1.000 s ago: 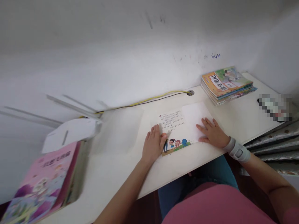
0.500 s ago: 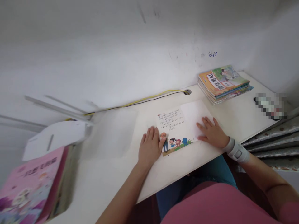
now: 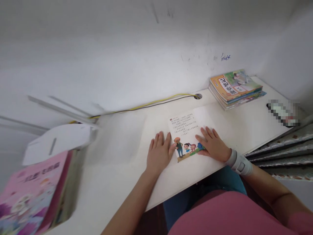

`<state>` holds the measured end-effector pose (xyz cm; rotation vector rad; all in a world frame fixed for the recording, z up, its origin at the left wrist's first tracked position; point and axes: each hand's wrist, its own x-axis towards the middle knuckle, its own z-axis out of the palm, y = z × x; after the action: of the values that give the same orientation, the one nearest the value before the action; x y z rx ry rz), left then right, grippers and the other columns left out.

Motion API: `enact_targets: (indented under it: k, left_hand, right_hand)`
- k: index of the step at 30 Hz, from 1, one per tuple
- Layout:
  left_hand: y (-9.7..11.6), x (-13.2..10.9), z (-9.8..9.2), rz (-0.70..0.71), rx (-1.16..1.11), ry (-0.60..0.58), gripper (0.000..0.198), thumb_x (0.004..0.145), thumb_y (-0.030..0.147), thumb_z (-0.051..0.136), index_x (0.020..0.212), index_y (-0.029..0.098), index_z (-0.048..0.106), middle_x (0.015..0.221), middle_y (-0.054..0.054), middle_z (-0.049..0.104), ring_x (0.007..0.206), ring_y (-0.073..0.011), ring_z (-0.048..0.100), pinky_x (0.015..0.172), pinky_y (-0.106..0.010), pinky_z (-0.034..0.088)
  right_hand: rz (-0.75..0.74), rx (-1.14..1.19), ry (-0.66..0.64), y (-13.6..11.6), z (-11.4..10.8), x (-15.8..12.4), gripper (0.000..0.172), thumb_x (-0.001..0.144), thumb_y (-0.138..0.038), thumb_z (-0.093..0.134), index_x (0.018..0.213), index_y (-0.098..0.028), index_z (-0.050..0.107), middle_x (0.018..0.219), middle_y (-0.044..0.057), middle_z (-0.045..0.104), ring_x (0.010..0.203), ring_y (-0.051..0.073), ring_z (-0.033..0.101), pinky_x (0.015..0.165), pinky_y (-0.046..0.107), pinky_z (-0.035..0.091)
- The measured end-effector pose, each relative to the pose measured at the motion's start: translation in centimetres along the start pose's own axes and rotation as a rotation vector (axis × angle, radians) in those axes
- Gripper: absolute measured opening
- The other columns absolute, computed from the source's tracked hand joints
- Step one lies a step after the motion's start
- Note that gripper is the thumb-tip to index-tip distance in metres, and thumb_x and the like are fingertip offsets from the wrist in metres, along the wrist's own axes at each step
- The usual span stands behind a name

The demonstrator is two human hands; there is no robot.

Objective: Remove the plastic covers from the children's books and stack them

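A printed picture page [image 3: 184, 133] lies flat on the white desk, with lines of text at the top and cartoon figures along the bottom. My left hand [image 3: 159, 153] rests flat at the page's left edge, fingers stretched out and the thumb beside the drawn figure in green. Palm down, my right hand [image 3: 214, 145] lies over the lower right of the page with its fingers spread, covering part of the picture. A pale blank area continues to the right of the print; its outline is hard to make out. A grey-white band sits on my right wrist.
At the back right is a stack of books [image 3: 236, 86], with a blurred-out phone-like object [image 3: 282, 112] beyond it. A pink-covered book [image 3: 31, 192] tops a pile at the left, near a white stand [image 3: 58, 140]. Yellow and black cables [image 3: 156, 101] run along the wall.
My right hand has slid left and slightly down, from the blank area onto the picture's edge. My left hand stays by the left edge. The view has shifted slightly.
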<state>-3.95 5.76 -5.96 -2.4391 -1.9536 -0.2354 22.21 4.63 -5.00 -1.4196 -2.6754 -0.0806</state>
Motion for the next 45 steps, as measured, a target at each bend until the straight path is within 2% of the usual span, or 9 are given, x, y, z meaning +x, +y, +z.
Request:
enact_targets:
  k: [12, 17, 21, 25, 28, 32, 37, 41, 45]
  left_hand:
    - [0.3, -0.1, -0.1, -0.040, -0.035, -0.006, 0.055, 0.094, 0.040, 0.025, 0.138, 0.013, 0.045, 0.149, -0.020, 0.034, 0.139, -0.0335, 0.028, 0.109, -0.053, 0.029]
    - [0.0, -0.7, -0.2, -0.258, -0.034, 0.077, 0.074, 0.087, 0.055, 0.037, 0.139, 0.002, 0.036, 0.147, -0.029, 0.032, 0.138, -0.0406, 0.026, 0.106, -0.059, 0.027]
    - [-0.3, -0.7, -1.1, -0.315, -0.143, 0.114, 0.055, 0.084, 0.051, 0.043, 0.116, 0.008, 0.056, 0.140, -0.025, 0.044, 0.133, -0.0374, 0.037, 0.106, -0.057, 0.030]
    - [0.4, 0.1, -2.3, -0.369, -0.512, 0.128, 0.029, 0.080, 0.047, 0.047, 0.073, 0.020, 0.056, 0.108, -0.014, 0.065, 0.110, -0.0290, 0.057, 0.097, -0.047, 0.043]
    - [1.6, 0.7, -3.5, -0.513, -1.102, 0.084, 0.030, 0.075, 0.049, 0.054, 0.068, 0.021, 0.046, 0.088, -0.008, 0.069, 0.091, -0.0239, 0.065, 0.083, -0.041, 0.051]
    - [4.1, 1.2, -6.3, -0.510, -1.766, 0.030, 0.029, 0.074, 0.045, 0.059, 0.072, 0.021, 0.043, 0.104, -0.011, 0.069, 0.094, -0.0226, 0.066, 0.085, -0.041, 0.051]
    - [7.8, 2.4, -9.0, -0.254, -1.906, -0.036, 0.025, 0.081, 0.044, 0.052, 0.076, 0.021, 0.044, 0.114, -0.011, 0.067, 0.111, -0.0260, 0.061, 0.095, -0.046, 0.046]
    - [7.2, 3.0, -7.7, -0.285, -1.821, -0.105, 0.024, 0.084, 0.044, 0.048, 0.079, 0.020, 0.048, 0.115, -0.012, 0.066, 0.106, -0.0257, 0.063, 0.090, -0.046, 0.048]
    - [1.7, 1.1, -5.3, -0.527, -1.630, 0.046, 0.021, 0.078, 0.039, 0.055, 0.080, 0.020, 0.049, 0.081, -0.007, 0.069, 0.081, -0.0220, 0.068, 0.081, -0.043, 0.053]
  right_hand:
    - [0.057, -0.043, 0.012, -0.6, 0.0, -0.1, 0.067, 0.087, -0.059, 0.045, 0.141, -0.019, 0.041, 0.148, 0.021, 0.033, 0.136, 0.038, 0.029, 0.106, 0.056, 0.028]
    - [0.021, -0.016, 0.023, 0.1, -0.1, -0.3, 0.066, 0.087, -0.058, 0.045, 0.140, -0.018, 0.043, 0.147, 0.021, 0.035, 0.136, 0.038, 0.030, 0.105, 0.054, 0.030]
    - [0.010, 0.019, 0.056, 0.3, -0.2, -0.8, 0.063, 0.088, -0.056, 0.046, 0.136, -0.016, 0.047, 0.146, 0.020, 0.038, 0.136, 0.037, 0.031, 0.105, 0.054, 0.031]
    - [0.009, 0.074, 0.107, -0.9, -0.3, -0.8, 0.061, 0.088, -0.055, 0.047, 0.132, -0.012, 0.051, 0.141, 0.022, 0.044, 0.134, 0.037, 0.035, 0.106, 0.056, 0.029]
    - [-0.020, 0.243, 0.139, -1.9, -1.0, -0.1, 0.062, 0.090, -0.052, 0.046, 0.137, -0.011, 0.044, 0.139, 0.022, 0.047, 0.131, 0.033, 0.041, 0.105, 0.052, 0.035]
    - [-0.087, 0.630, 0.158, -2.1, -3.7, 1.1, 0.070, 0.093, -0.049, 0.041, 0.149, -0.016, 0.017, 0.141, 0.019, 0.046, 0.127, 0.026, 0.048, 0.099, 0.044, 0.045]
    - [-0.103, 1.031, 0.146, -1.0, -8.2, 1.0, 0.082, 0.091, -0.048, 0.044, 0.150, -0.019, -0.006, 0.144, 0.018, 0.041, 0.120, 0.023, 0.055, 0.089, 0.038, 0.052]
    - [0.090, 1.065, 0.250, 1.7, -8.3, 0.1, 0.060, 0.090, -0.032, 0.044, 0.145, -0.020, 0.026, 0.132, 0.012, 0.055, 0.106, 0.021, 0.062, 0.086, 0.037, 0.054]
    - [0.342, 0.869, 0.224, 6.2, -4.4, -1.5, 0.043, 0.078, -0.019, 0.045, 0.119, -0.014, 0.058, 0.100, 0.009, 0.070, 0.086, 0.022, 0.067, 0.079, 0.040, 0.055]
